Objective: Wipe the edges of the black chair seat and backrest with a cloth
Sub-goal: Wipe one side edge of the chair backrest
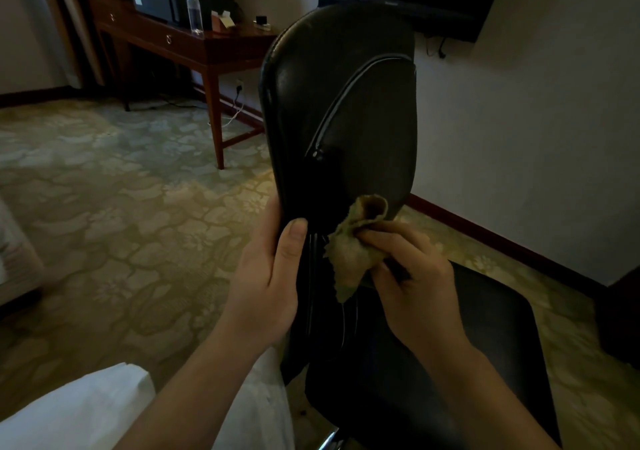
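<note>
While the left hand (273, 269) clasps the left edge of the backrest (346, 103), the right hand (412, 276) pinches a bunched cloth (353, 252) against it; its length runs up-frame from both hands, seat (485, 328) at lower right.

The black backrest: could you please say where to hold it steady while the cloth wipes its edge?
Grip the backrest at its narrow lower part, from the left: the edge there is thin enough to pinch, thumb on the face as the left hand has it, fingers behind. That leaves the right hand and cloth the other side.
</note>
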`<state>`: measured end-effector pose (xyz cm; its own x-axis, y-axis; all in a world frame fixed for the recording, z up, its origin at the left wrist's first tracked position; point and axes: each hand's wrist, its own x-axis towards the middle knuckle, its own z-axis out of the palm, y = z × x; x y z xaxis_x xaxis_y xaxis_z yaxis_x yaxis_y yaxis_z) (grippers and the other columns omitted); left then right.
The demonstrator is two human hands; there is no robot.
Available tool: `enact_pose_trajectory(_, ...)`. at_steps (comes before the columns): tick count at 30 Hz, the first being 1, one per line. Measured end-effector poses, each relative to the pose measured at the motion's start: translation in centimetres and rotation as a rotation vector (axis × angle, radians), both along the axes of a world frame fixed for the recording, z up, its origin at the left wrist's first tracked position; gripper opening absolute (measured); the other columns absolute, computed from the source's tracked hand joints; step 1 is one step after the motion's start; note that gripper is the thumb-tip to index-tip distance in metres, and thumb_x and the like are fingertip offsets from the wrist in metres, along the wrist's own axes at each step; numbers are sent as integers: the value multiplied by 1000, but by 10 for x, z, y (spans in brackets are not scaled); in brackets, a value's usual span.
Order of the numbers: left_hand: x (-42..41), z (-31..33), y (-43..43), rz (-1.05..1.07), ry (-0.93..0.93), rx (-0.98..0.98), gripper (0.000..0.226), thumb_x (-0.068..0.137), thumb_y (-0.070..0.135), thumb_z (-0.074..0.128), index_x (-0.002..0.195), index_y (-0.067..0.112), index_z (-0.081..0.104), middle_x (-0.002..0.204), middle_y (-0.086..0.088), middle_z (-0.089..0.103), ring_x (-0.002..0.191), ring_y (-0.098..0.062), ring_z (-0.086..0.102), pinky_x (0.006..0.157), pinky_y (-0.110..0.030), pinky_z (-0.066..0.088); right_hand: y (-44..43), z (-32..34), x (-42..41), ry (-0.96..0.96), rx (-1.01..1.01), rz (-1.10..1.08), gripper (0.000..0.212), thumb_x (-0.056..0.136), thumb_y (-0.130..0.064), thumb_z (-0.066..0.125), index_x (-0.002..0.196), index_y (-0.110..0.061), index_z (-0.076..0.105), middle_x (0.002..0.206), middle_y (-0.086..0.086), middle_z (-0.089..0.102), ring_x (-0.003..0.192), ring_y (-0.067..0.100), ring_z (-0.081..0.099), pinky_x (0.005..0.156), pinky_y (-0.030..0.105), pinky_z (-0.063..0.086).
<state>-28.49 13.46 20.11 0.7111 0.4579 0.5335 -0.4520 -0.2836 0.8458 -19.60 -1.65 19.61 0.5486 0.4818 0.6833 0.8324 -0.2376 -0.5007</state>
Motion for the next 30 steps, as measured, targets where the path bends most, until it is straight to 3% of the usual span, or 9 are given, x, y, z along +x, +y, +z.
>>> enact_pose_trajectory(5, 1, -2, -1, -12, -1, -10, 32, 104, 33, 35, 135, 43, 37, 128, 44, 51, 129, 14, 44, 100, -4, 35, 6, 14, 0, -3, 28, 1, 34, 84, 7, 68, 112, -12, 71, 116, 1, 65, 108, 1, 59, 88, 9, 45)
enact_pose_trajectory(8, 2, -3, 1, -15, -3, -22, 36, 101, 41, 34, 137, 41, 38, 131, 39, 52, 130, 10, 45, 102, -8, 37, 11, 17, -2, -44, 36, 25, 37, 86, 5, 67, 119, -11, 70, 120, 4, 63, 111, 7, 59, 90, 13, 46)
enact_pose_trajectory(16, 3, -4, 0, 12, -8, 0, 36, 104, 32, 34, 139, 31, 42, 129, 37, 55, 128, 9, 48, 101, -6, 36, 0, -8, 1, 2, 33, 27, 39, 83, 9, 69, 115, -14, 70, 118, 3, 62, 112, -4, 55, 90, 8, 43)
enact_pose_trajectory(21, 4, -7, 0, 20, -15, -8, 49, 100, 41, 34, 145, 22, 42, 136, 24, 55, 130, 3, 49, 105, -14, 39, 6, 11, 2, 0, 59, 42, 38, 85, 9, 66, 116, -12, 69, 120, 3, 64, 113, 6, 59, 92, 14, 47)
enact_pose_trajectory(25, 3, -6, 1, 9, -23, -16, 39, 102, 37, 35, 140, 29, 43, 132, 29, 56, 130, 3, 49, 104, -15, 40, 8, 8, 0, -45, 57, 53, 37, 85, 7, 67, 118, -10, 69, 119, 5, 63, 112, 8, 59, 92, 13, 45)
enact_pose_trajectory(30, 3, -8, 0, 36, 0, -1, 48, 102, 39, 35, 145, 19, 44, 133, 27, 56, 128, 5, 50, 101, -8, 38, -4, -15, 0, 31, 30, 76, 36, 86, 2, 66, 118, -14, 68, 120, 3, 61, 114, 4, 57, 91, 13, 46)
